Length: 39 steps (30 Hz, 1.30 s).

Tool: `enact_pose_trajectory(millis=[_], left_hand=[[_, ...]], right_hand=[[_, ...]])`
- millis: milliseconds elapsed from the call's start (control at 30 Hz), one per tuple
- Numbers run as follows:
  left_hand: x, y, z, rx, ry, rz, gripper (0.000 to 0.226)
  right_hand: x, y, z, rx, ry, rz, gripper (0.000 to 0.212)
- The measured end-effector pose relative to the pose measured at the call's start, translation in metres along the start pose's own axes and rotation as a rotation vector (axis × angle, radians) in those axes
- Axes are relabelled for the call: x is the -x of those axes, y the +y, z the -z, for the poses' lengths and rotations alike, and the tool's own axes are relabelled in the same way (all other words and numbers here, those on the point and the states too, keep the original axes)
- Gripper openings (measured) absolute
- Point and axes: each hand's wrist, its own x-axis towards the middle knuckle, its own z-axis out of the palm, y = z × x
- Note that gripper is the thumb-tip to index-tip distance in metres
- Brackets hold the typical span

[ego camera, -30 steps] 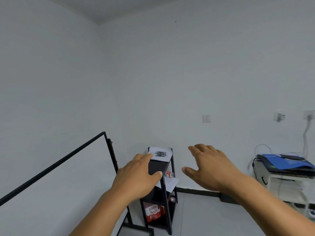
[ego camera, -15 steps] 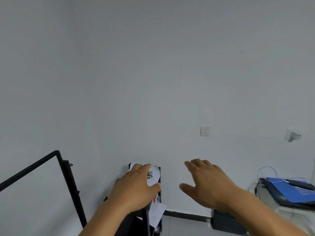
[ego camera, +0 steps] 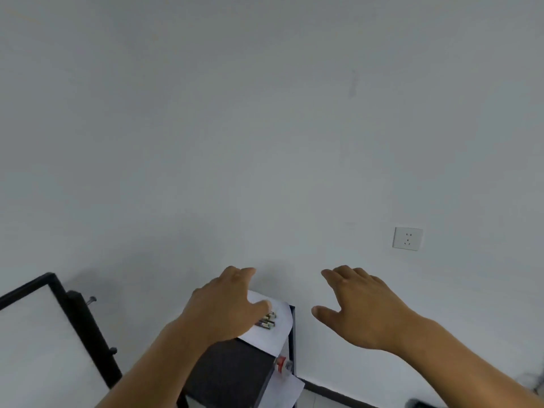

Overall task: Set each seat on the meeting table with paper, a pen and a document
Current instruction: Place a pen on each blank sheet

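Reaching for supplies on the black metal shelf rack [ego camera: 235, 375], lower centre.
Left hand [ego camera: 226, 307] and right hand [ego camera: 362, 310] hover with fingers relaxed, empty; next, likely grasp the white paper sheet [ego camera: 270, 334].

1. Pale grey wall [ego camera: 265, 128] fills most of the view; faint vertical smudge high, right of centre.
2. White wall socket [ego camera: 407, 238] right of centre, flush with the wall.
3. Black shelf unit [ego camera: 235, 375] at bottom centre, dark top surface, upright black post at its right edge.
4. Black-framed white board [ego camera: 35, 343] at lower left, tilted; small knobs on its frame.
5. Dark skirting strip [ego camera: 332, 391] along the wall base, lower right.
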Motion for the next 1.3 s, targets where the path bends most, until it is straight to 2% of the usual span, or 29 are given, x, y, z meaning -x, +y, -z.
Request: enact_pose_trajectory(millis=[267,433,667,933,1100,1300], left_hand=[[-0.086,0.029,-0.029,0.011,-0.019,0.212,0.086],[-0.118,0.014,-0.048,0.033,-0.054,0.348,0.085],[-0.176,-0.022,-0.083,0.066,-0.084,0.454,0.081],[-0.259,-0.070,-0.131,0.130,-0.150,0.539,0.075],[-0.275,-0.097,-0.168,0.140,-0.206,0.623,0.075],[-0.289,-0.117,-0.230,0.141,-0.256,0.754,0.075]], right_hand=[[-0.126,0.066,-0.017,-0.019,-0.114,0.213,0.074],[-0.186,0.070,-0.041,-0.029,-0.198,0.339,0.072],[-0.276,0.053,-0.084,-0.025,-0.297,0.431,0.070],[-0.365,0.048,-0.146,-0.002,-0.379,0.461,0.063],[-0.396,0.032,-0.208,-0.072,-0.483,0.487,0.051],[-0.424,0.020,-0.293,-0.106,-0.620,0.425,0.037]])
